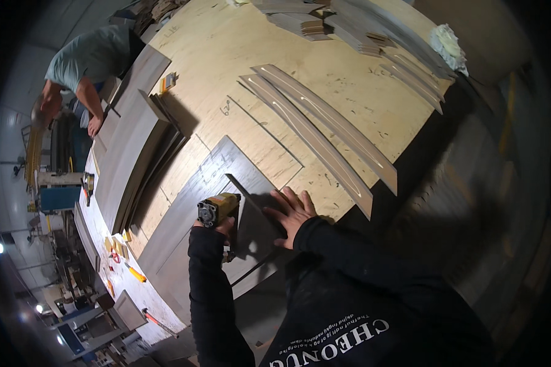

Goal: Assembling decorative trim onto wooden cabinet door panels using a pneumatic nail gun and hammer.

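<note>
My left hand (217,227) is closed around a yellow power tool (218,208), its grey round end facing up toward me; the tool sits over the dark wood panel (193,208) at the near edge of the plywood bench (226,61). My right hand (292,213) lies open, fingers spread flat, pressing on the same panel just right of the tool and holding nothing. A narrow dark strip (260,209) runs diagonally between the two hands. Beyond, two long curved wood strips (324,131) lie side by side on the bench. To the left, a stack of grey boards (131,147). Farther off, cut pieces (324,21) piled at the far edge, and another person (89,61) leaning at the bench's left end.
</note>
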Action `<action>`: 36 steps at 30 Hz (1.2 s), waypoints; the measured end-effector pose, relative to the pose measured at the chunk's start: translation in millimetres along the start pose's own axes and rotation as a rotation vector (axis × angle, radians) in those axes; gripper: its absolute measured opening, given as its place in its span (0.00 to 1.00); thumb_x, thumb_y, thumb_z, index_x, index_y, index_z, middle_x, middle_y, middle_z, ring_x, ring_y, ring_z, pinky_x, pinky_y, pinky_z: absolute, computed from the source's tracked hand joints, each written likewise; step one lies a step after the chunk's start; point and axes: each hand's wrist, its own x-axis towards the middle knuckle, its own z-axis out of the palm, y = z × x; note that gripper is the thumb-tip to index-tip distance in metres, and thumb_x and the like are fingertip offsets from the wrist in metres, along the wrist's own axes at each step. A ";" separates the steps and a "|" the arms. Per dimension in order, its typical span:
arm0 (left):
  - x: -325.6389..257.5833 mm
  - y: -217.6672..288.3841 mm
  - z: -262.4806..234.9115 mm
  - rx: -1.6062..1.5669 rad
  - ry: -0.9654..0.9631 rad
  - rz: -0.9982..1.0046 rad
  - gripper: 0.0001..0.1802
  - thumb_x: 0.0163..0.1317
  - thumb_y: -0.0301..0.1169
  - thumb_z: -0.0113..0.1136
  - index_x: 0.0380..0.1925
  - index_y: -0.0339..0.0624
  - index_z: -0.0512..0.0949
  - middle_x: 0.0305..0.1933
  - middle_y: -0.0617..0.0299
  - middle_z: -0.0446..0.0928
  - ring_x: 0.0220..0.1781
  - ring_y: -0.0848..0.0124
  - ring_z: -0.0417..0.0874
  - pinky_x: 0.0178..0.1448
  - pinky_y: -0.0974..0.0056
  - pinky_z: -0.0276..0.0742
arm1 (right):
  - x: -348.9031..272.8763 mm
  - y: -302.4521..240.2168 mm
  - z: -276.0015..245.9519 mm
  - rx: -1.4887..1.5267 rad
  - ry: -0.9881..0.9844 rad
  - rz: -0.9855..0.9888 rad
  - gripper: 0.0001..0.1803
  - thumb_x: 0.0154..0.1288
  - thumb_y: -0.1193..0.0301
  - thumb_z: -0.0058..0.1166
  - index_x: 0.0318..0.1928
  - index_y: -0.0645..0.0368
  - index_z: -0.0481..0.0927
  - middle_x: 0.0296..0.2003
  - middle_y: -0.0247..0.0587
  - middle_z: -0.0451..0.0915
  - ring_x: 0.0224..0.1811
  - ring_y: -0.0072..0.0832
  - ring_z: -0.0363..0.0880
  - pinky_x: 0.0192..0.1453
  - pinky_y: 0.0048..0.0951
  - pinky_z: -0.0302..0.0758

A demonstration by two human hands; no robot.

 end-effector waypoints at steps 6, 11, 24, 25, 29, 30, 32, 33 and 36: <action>11.3 2.5 1.6 0.007 0.004 -0.012 0.21 0.47 0.24 0.65 0.45 0.43 0.75 0.25 0.66 0.76 0.19 0.77 0.72 0.22 0.71 0.70 | 0.7 1.8 0.0 -0.010 -0.030 0.001 0.47 0.47 0.48 0.58 0.67 0.36 0.52 0.71 0.40 0.32 0.72 0.42 0.26 0.68 0.56 0.27; 11.5 5.2 1.5 0.041 -0.015 0.073 0.17 0.51 0.27 0.63 0.44 0.39 0.75 0.27 0.63 0.77 0.18 0.75 0.74 0.17 0.71 0.70 | -0.9 3.8 -1.8 -0.005 -0.008 -0.015 0.46 0.47 0.48 0.58 0.67 0.37 0.52 0.71 0.40 0.34 0.72 0.42 0.26 0.68 0.55 0.27; -35.6 -13.2 14.5 -0.009 -0.091 -0.001 0.23 0.48 0.28 0.65 0.47 0.40 0.74 0.25 0.66 0.75 0.18 0.78 0.71 0.19 0.71 0.67 | -5.0 5.7 2.2 0.047 0.040 -0.029 0.45 0.46 0.49 0.59 0.66 0.38 0.55 0.71 0.38 0.34 0.72 0.41 0.27 0.69 0.53 0.28; -37.4 -14.6 15.4 -0.015 -0.094 -0.016 0.23 0.48 0.28 0.65 0.47 0.40 0.74 0.26 0.66 0.76 0.18 0.78 0.71 0.19 0.71 0.67 | -5.1 6.1 1.9 0.046 0.042 -0.034 0.45 0.46 0.49 0.59 0.66 0.38 0.55 0.71 0.39 0.34 0.72 0.41 0.27 0.69 0.53 0.29; -38.5 -13.9 19.7 0.022 -0.087 -0.048 0.24 0.48 0.29 0.67 0.47 0.41 0.75 0.31 0.66 0.77 0.23 0.79 0.72 0.25 0.72 0.68 | -5.8 8.5 4.3 0.034 0.067 -0.037 0.45 0.45 0.48 0.59 0.66 0.38 0.55 0.70 0.39 0.35 0.72 0.41 0.28 0.69 0.54 0.30; -37.5 -12.0 21.1 0.023 -0.091 -0.048 0.24 0.48 0.29 0.67 0.47 0.41 0.75 0.31 0.66 0.77 0.23 0.79 0.72 0.25 0.72 0.68 | -5.2 10.2 5.4 0.034 0.067 -0.033 0.45 0.45 0.48 0.59 0.66 0.38 0.55 0.70 0.39 0.35 0.72 0.41 0.28 0.69 0.54 0.30; -35.1 -6.8 23.2 0.049 -0.113 -0.062 0.24 0.47 0.29 0.68 0.47 0.40 0.75 0.32 0.66 0.78 0.25 0.78 0.73 0.27 0.72 0.68 | -3.5 12.8 5.8 0.051 0.086 -0.032 0.46 0.45 0.49 0.59 0.65 0.38 0.56 0.70 0.40 0.36 0.72 0.42 0.29 0.69 0.54 0.30; -32.7 -5.9 24.2 0.051 -0.119 -0.061 0.24 0.47 0.29 0.68 0.47 0.40 0.75 0.32 0.66 0.78 0.25 0.78 0.73 0.27 0.72 0.68 | -1.6 14.0 4.5 0.051 0.088 -0.025 0.46 0.45 0.49 0.59 0.65 0.38 0.56 0.70 0.40 0.36 0.72 0.42 0.29 0.69 0.54 0.30; -33.6 -16.5 17.1 0.092 -0.041 0.011 0.22 0.49 0.29 0.66 0.47 0.39 0.75 0.32 0.65 0.78 0.26 0.76 0.76 0.28 0.70 0.71 | 5.5 5.0 2.9 0.057 0.077 -0.064 0.46 0.43 0.49 0.61 0.65 0.38 0.57 0.70 0.41 0.36 0.72 0.42 0.29 0.69 0.54 0.31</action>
